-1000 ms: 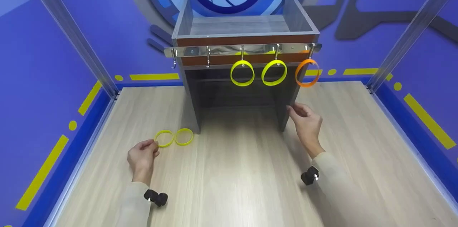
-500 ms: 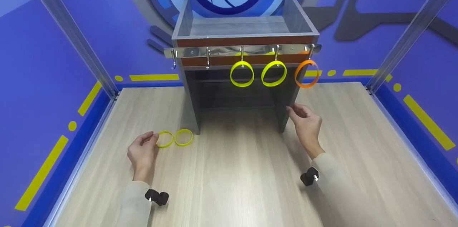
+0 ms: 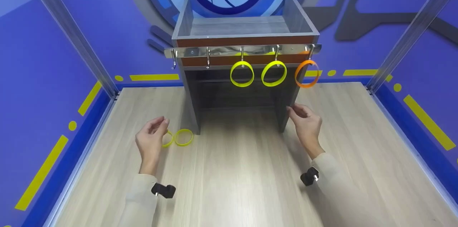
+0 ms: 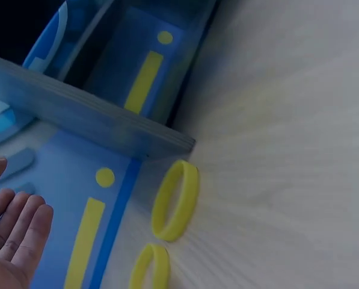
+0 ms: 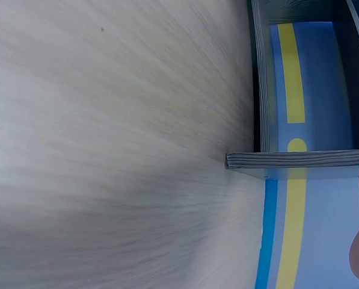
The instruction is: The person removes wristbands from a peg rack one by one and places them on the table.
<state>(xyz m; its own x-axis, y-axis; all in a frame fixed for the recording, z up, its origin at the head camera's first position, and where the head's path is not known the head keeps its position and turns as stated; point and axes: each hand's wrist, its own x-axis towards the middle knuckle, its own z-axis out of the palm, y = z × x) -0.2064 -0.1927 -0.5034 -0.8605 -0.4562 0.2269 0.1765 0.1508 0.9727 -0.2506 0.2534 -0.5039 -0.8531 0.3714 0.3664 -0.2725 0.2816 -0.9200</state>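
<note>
My left hand (image 3: 152,139) is held above the table near the rack's left side, with nothing seen between its fingers. In the left wrist view its fingers (image 4: 26,238) are loosely extended. Two yellow rings lie side by side below it: the right ring (image 3: 184,137) is in full view, the left ring (image 3: 168,139) partly hidden by the hand. My right hand (image 3: 308,123) pinches the front edge of the grey rack's right side panel (image 3: 286,119). From a metal hook rail (image 3: 225,51) hang two yellow rings (image 3: 242,84) and one orange ring (image 3: 307,85).
Two bare hooks (image 3: 208,59) are at the rail's left end. The grey wooden rack (image 3: 243,26) stands at the back of a pale wood table (image 3: 236,177). Blue printed walls (image 3: 46,87) and metal posts (image 3: 69,34) enclose the table on the left, back and right.
My left hand has lifted away from the left yellow ring and moved up and to the right, now partly covering it. Both rings stay on the table. The right hand has not moved.
</note>
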